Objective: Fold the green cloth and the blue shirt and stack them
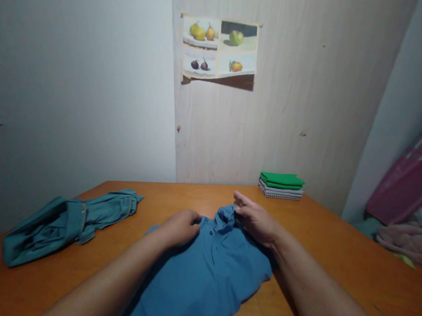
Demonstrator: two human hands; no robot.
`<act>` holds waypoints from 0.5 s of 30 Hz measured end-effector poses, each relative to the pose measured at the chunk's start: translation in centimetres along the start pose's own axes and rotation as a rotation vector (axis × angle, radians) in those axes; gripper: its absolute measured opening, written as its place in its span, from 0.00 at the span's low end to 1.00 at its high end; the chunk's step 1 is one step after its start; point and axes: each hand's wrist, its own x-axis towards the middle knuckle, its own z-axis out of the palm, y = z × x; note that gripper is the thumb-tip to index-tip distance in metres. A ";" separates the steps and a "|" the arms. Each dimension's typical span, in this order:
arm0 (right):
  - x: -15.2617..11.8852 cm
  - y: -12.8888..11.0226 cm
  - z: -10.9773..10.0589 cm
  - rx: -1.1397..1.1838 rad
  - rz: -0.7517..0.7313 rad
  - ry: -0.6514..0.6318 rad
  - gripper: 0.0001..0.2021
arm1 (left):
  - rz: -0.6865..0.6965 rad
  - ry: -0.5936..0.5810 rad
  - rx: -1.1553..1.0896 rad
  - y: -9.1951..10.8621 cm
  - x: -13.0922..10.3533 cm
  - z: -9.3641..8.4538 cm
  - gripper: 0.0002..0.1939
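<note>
A blue buttoned shirt (pixel 198 277) lies on the orange-brown table (pixel 107 288), its collar end pointing away from me and its body reaching the bottom of the view. My left hand (pixel 183 228) is closed on the shirt beside the collar's left side, thumb and fingers pinching the cloth. On the right of the collar, my right hand (pixel 253 218) touches the fabric with its fingers extended; some fingertips are hidden behind the collar. The collar stands crumpled between both hands.
A crumpled teal garment (pixel 72 219) lies at the table's left. Folded green and grey cloths (pixel 281 185) are stacked at the back right edge. Fruit pictures (pixel 220 48) hang on the wall. Pink plastic (pixel 408 183) and a bundled fabric (pixel 409 241) are beyond the right edge.
</note>
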 end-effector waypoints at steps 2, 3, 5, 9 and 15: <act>0.1 0.2 0.1 -0.010 -0.039 -0.008 0.34 | -0.001 0.040 0.115 -0.2 -0.3 -0.2 0.05; 0.1 0.3 0.2 0.003 -0.053 -0.025 0.34 | 0.000 0.072 0.142 -0.3 -0.4 -0.2 0.06; 0.2 0.5 0.4 0.035 -0.069 -0.059 0.34 | 0.023 0.125 0.178 0.0 -0.6 -0.2 0.08; 0.0 0.9 0.9 0.040 -0.042 -0.079 0.34 | 0.134 0.052 0.002 1.7 -0.4 0.3 0.11; -0.3 1.0 1.4 0.113 0.001 -0.090 0.30 | -0.012 -0.051 -0.383 4.3 0.8 2.2 0.28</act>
